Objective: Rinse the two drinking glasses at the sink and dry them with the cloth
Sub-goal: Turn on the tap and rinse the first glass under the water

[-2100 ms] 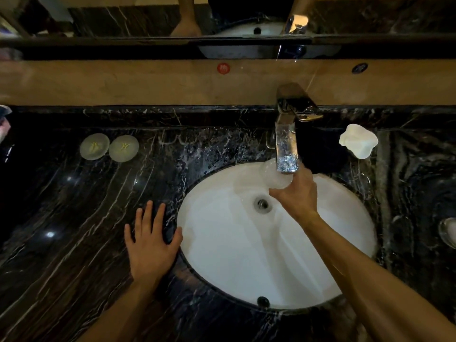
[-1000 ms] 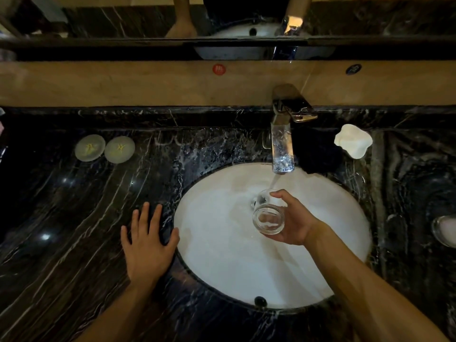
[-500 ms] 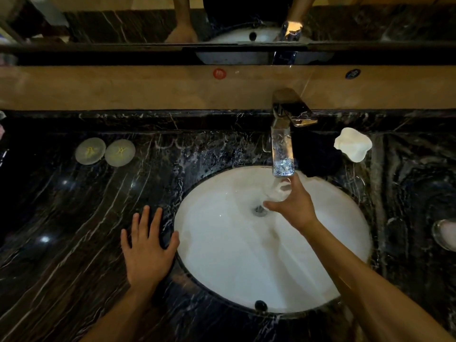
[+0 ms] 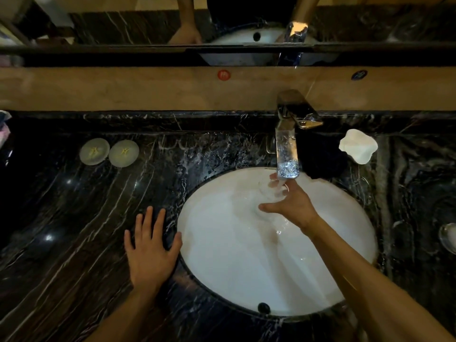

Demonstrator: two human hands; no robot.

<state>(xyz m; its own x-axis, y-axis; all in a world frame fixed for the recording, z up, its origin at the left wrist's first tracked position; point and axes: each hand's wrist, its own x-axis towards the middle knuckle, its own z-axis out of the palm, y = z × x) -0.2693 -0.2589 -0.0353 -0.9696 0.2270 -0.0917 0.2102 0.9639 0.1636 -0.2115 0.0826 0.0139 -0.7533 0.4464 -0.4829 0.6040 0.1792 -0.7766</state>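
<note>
Raised under the faucet [image 4: 286, 154], glass [image 4: 272, 191] gripped by right-hand fingers [image 4: 267, 207]; left hand [image 4: 150, 253] flat

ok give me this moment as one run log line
step: rinsing | right hand: holds clear drinking glass under chrome faucet | left hand: flat on black marble counter | white oval sink: wet

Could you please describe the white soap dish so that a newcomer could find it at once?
Start at the faucet behind the white sink. On the dark marble counter just right of it lies the soap dish, the only wavy-edged white piece there.
</note>
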